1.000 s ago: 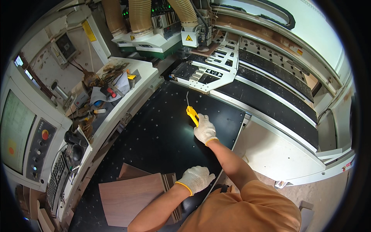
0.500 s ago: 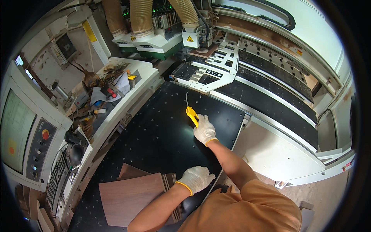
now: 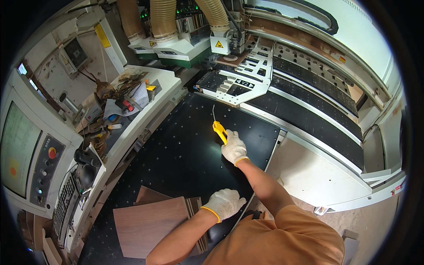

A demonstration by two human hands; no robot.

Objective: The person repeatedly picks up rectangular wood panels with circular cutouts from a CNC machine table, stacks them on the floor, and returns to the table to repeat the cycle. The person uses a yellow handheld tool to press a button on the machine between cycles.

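Observation:
My right hand (image 3: pixel 234 148), in a white knit glove with a yellow cuff, is closed around a yellow air blow gun (image 3: pixel 219 131). The gun's thin, bent metal nozzle points away from me over the black, dotted machine table (image 3: pixel 176 150). Nearer to me, my gloved left hand (image 3: pixel 225 204) hovers or rests by the right edge of a stack of brown wood-look panels (image 3: pixel 152 225). Its fingers are curled, and their undersides are hidden, so any held thing does not show. My left forearm covers part of the stack.
A white clamp frame (image 3: pixel 260 79) and dust hoses (image 3: pixel 162 20) stand at the far side. On the left are a control screen (image 3: pixel 20 145), a keyboard (image 3: pixel 66 205) and a cluttered ledge (image 3: pixel 128 104). Black rails with white edges (image 3: pixel 309 119) run off to the right.

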